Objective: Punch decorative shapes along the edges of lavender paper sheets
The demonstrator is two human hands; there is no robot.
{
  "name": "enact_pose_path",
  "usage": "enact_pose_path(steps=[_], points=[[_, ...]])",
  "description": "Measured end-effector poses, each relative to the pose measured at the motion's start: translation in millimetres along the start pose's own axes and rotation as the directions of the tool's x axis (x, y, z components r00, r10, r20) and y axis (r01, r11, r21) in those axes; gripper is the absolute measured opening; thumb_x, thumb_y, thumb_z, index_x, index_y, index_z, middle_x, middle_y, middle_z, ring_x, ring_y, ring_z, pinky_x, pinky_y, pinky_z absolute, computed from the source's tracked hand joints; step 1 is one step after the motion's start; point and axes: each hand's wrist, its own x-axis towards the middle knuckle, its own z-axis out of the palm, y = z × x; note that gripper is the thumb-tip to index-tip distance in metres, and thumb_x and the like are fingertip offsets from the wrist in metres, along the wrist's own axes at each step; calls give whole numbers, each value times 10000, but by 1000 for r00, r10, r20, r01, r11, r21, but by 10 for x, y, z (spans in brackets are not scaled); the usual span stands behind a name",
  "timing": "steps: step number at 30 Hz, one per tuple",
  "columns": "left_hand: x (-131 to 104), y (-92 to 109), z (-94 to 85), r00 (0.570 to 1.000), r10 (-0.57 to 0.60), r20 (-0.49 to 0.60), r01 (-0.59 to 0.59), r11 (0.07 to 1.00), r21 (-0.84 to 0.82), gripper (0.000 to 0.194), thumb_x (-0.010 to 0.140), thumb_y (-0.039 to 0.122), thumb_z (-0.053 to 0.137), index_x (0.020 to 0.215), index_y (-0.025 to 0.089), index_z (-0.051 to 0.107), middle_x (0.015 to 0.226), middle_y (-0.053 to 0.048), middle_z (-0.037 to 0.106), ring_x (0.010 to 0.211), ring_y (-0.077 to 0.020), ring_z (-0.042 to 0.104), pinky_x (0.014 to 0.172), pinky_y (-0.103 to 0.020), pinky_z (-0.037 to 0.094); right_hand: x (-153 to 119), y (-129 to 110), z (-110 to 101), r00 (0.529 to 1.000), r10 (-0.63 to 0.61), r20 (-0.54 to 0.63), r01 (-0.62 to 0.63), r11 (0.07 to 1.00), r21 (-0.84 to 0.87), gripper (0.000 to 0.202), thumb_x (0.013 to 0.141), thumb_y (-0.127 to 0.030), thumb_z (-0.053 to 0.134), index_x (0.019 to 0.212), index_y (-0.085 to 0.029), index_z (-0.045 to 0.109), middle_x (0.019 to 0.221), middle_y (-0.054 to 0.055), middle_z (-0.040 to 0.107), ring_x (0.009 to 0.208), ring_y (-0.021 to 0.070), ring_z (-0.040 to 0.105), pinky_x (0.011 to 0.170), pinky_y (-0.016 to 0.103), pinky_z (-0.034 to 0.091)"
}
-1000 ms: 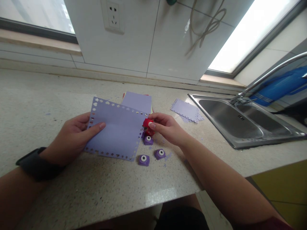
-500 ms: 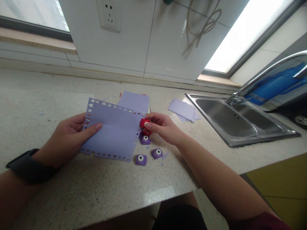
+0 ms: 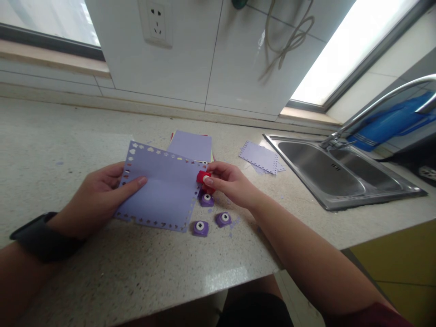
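My left hand (image 3: pixel 111 190) pinches the left side of a purple sheet of paper (image 3: pixel 163 186), thumb on top and fingers behind. Small cut-out shapes run along the sheet's edges. My right hand (image 3: pixel 226 179) grips a red craft punch (image 3: pixel 203 177) with a white button, thumb over it, at the sheet's right edge. Just below it on the counter sits a purple craft punch (image 3: pixel 206 199). Two more stand nearer to me, a second purple punch (image 3: pixel 224 219) and a third purple punch (image 3: pixel 200 228). Behind the held sheet lies a stack of purple paper (image 3: pixel 190 144).
Several punched sheets (image 3: pixel 259 156) lie between the stack and a steel sink (image 3: pixel 306 200) on the right. Purple paper scraps (image 3: pixel 235 223) are scattered by the punches on the speckled counter (image 3: pixel 136 268). A tiled wall (image 3: pixel 184 68) with a socket (image 3: pixel 156 25) rises behind.
The red punch has shifted slightly left, further over the sheet's right edge, with my right hand. The sheet has tilted a little in my left hand.
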Motion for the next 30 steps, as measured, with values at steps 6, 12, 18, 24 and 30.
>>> enact_pose_path(steps=[6,12,18,24,30], points=[[-4,-9,-4,1000,1,21,0,1000,-10,347,810,401,884,1079,217,768,935,-39,842,727,-172,788,629,-252,652,7,12,4,1000,18,-6,-18,1000,2,392,798,-427,895,995,-183,660,803,-1,712,638,99,635,552,223,505],[-12,55,33,999,-32,24,32,999,-7,354,812,387,881,1083,195,756,995,-66,848,744,-181,787,662,-273,658,6,30,-6,1000,7,15,-8,999,46,372,796,-383,909,1001,-186,669,831,-6,715,670,98,652,597,229,531],[-16,89,47,999,-28,25,28,1000,4,378,807,412,880,1095,197,766,963,-67,844,725,-185,779,638,-277,651,6,23,1,1000,3,12,-4,998,57,371,792,-389,910,985,-182,671,784,-13,700,659,102,639,600,238,527],[-24,71,42,999,-45,31,45,999,-5,397,809,419,884,1120,204,762,962,-56,842,727,-172,774,649,-261,642,-1,3,22,1000,3,2,-4,998,68,363,785,-374,916,976,-188,670,783,-18,691,654,100,625,590,235,519],[-14,51,40,998,-43,42,44,999,-6,374,819,426,876,1107,217,761,960,-52,841,728,-174,773,641,-259,637,-11,-9,35,1000,7,7,-8,996,88,349,782,-339,919,1011,-183,707,845,-4,708,684,96,635,636,238,543]])
